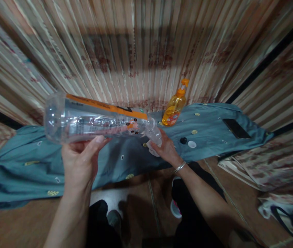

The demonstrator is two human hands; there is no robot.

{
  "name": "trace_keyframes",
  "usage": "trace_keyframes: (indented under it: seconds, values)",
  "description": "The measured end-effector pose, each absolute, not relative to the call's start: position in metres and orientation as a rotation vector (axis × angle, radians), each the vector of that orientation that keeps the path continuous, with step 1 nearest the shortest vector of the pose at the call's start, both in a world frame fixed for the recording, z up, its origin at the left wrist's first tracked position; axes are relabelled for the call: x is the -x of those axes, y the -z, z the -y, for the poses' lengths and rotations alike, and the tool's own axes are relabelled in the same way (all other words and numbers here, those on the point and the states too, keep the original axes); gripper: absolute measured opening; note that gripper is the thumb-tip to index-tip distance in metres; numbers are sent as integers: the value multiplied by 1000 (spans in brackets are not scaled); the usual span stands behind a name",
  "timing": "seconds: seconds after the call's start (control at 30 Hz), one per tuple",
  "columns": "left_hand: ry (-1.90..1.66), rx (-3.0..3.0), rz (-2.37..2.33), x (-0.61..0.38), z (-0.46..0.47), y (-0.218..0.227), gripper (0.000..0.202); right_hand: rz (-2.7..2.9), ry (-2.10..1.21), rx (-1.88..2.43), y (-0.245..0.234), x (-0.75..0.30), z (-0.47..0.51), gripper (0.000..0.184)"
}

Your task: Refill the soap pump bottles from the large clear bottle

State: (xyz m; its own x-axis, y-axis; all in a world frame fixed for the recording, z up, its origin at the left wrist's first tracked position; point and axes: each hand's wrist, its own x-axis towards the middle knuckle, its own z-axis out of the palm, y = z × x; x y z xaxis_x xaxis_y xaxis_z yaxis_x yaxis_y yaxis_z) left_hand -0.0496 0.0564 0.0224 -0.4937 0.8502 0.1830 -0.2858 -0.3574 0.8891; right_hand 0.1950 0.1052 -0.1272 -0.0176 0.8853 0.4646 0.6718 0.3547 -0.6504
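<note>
My left hand grips a large clear plastic bottle with an orange label, held on its side above a table draped in blue-grey cloth. My right hand is closed around the bottle's neck end, and something white shows under its fingers. A silver bracelet sits on my right wrist. The bottle looks empty.
An orange pump bottle stands at the back of the table. A small black cap and a white round lid lie near my right hand. A black phone rests at the right. Striped curtains hang behind. A bag lies on the floor at right.
</note>
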Motion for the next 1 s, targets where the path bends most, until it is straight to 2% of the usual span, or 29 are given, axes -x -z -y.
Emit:
trace_keyframes:
  seconds: [0.27, 0.43, 1.0]
  values:
    - [-1932, -855, -1072, 50, -58, -23, 48, 1768, -307, 1371, 126, -196, -106, 60]
    - [-1917, -910, -1070, 51, -59, -22, 41, 1776, -318, 1374, 123, -196, -105, 59]
    - [-1930, -976, -1036, 51, -58, -21, 49, 1788, -313, 1391, 125, -196, -105, 62]
